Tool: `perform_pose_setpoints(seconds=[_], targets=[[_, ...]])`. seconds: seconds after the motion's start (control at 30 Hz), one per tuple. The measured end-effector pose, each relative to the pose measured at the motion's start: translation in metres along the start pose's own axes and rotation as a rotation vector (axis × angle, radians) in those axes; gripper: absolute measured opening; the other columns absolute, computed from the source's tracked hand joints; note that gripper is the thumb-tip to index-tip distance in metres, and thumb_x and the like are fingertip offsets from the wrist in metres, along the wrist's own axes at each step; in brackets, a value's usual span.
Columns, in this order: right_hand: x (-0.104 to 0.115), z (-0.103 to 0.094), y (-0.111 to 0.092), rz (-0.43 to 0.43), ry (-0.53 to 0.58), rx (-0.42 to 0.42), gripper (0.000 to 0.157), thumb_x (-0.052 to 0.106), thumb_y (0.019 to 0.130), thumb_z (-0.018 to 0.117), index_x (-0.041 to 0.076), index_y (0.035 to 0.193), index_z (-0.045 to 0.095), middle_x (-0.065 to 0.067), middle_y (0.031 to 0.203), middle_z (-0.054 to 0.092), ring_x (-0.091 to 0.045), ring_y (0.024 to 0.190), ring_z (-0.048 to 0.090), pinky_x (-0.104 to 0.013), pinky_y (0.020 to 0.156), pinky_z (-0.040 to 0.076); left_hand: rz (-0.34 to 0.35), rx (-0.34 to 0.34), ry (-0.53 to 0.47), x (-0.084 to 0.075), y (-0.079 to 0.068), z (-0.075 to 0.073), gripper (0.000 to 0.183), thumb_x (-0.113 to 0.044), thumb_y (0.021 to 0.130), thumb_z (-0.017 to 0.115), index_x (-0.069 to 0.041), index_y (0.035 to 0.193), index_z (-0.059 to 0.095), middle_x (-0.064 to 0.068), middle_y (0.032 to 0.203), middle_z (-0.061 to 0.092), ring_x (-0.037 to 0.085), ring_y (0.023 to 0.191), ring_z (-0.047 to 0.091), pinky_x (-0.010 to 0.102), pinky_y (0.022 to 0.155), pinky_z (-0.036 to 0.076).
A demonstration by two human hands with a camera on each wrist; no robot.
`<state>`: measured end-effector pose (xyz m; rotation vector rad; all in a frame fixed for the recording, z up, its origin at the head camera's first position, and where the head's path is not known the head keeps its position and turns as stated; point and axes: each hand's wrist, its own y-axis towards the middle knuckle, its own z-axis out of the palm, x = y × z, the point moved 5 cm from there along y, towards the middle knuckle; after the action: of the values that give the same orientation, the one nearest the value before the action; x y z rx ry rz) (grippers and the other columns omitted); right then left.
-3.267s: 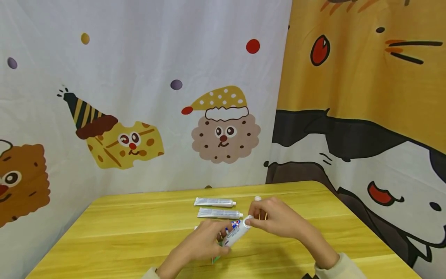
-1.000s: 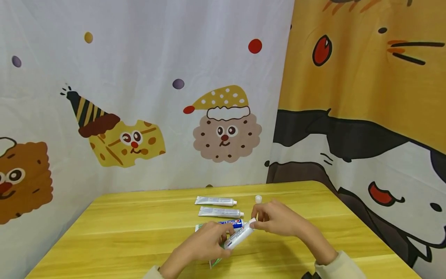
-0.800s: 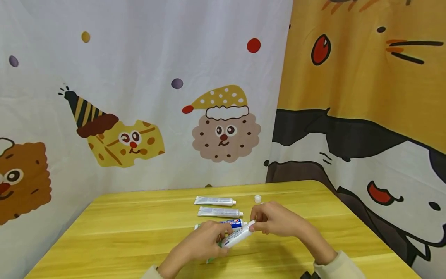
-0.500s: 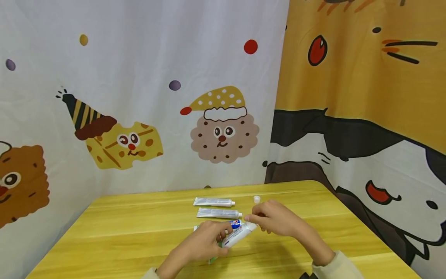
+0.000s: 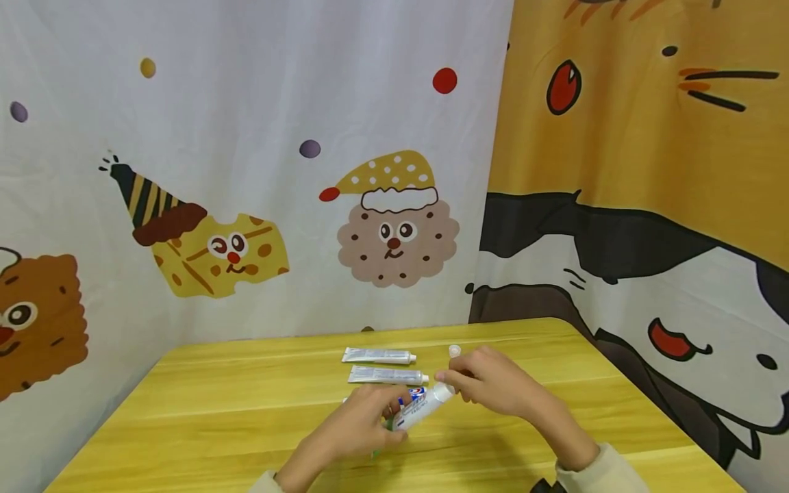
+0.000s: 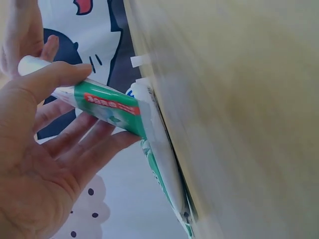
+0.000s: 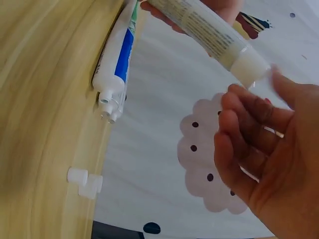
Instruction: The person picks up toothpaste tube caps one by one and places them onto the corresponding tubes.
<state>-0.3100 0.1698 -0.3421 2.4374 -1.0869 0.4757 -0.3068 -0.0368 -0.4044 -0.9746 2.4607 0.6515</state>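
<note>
My left hand point(image 5: 370, 421) grips a white and green toothpaste tube point(image 6: 107, 102), thumb on one side and fingers on the other. Its capped end slants up towards the right. The white cap point(image 7: 248, 67) sits on that end. Close around the cap is my right hand point(image 5: 496, 380); the thumb appears to touch its edge, while the loosely bent fingers do not clearly pinch it. Below the held tube lies a blue, white and green toothpaste tube point(image 7: 122, 59), partly hidden by my left hand in the head view.
Behind the hands, two silvery tubes point(image 5: 379, 355) lie side by side on the yellow wooden table point(image 5: 216, 404). Two loose white caps point(image 7: 77, 175) stand on the tabletop near my right hand. A cartoon-printed curtain point(image 5: 246, 137) hangs beyond the table.
My right thumb and index finger pinched the cap earlier; their hold has loosened and the fingers have shifted around it. The capped end has risen slightly in the last half second.
</note>
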Motion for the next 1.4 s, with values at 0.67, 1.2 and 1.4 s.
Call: perform_pose_setpoints(seconds=[0.67,1.2,1.4], targets=[[0.007,0.002,-0.004,0.041,-0.072,0.004,0.045,0.053,0.105,0.050,0.028,0.069,0.058,0.015,0.055,0.052,-0.001,0.049,0.050,-0.023,0.052,0.042,0.033,-0.032,0.029,-0.009,0.001,-0.012,0.028,-0.018,0.082,0.085,-0.020,0.104,0.069,-0.006,0.092,0.074,-0.001,0.078,0.063,0.016,0.067,0.051],[0.008,-0.001,-0.003,0.017,-0.146,-0.105,0.037,0.050,0.106,0.051,0.029,0.075,0.052,0.018,0.059,0.047,0.001,0.051,0.043,-0.021,0.053,0.036,0.031,-0.050,0.004,-0.008,0.001,-0.018,0.027,-0.016,0.081,0.087,-0.020,0.101,0.069,-0.007,0.088,0.073,-0.001,0.074,0.063,0.017,0.066,0.051],[0.014,0.001,-0.001,-0.017,-0.164,-0.147,0.037,0.044,0.108,0.049,0.029,0.074,0.046,0.020,0.057,0.036,0.003,0.049,0.032,-0.019,0.052,0.028,0.020,-0.048,-0.021,-0.009,-0.001,-0.021,0.029,-0.017,0.082,0.088,-0.019,0.105,0.071,-0.005,0.092,0.075,0.000,0.077,0.066,0.020,0.069,0.055]])
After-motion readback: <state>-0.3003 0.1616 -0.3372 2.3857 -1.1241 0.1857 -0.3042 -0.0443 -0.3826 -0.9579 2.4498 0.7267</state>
